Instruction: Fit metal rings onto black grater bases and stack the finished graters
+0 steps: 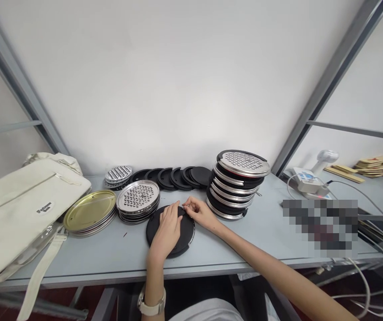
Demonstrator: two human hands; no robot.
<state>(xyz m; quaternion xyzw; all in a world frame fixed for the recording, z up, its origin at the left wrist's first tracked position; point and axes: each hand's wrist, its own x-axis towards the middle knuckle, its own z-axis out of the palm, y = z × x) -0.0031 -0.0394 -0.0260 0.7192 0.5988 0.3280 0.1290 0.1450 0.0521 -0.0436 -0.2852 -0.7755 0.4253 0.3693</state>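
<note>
A round black disc [185, 238] lies on the grey table near its front edge. My left hand [168, 227] rests on top of it, fingers stretched out flat across the surface. At the disc's upper right edge, my right hand [198, 212] is closed, thumb and fingertips pinched together. Whatever is between those fingertips is too small to make out. Just left of the disc stands a stack of round metal grater plates [138, 196]. Behind my right hand rises a tall stack of black discs and silver grater plates [233, 187].
Gold round plates [91, 209] and a cream backpack [27, 209] occupy the left side. Black discs [166, 178] and small grater plates [118, 174] line the wall. Rightward are a white device [308, 180], cables [361, 187], wooden pieces [376, 167] and a pixelated patch.
</note>
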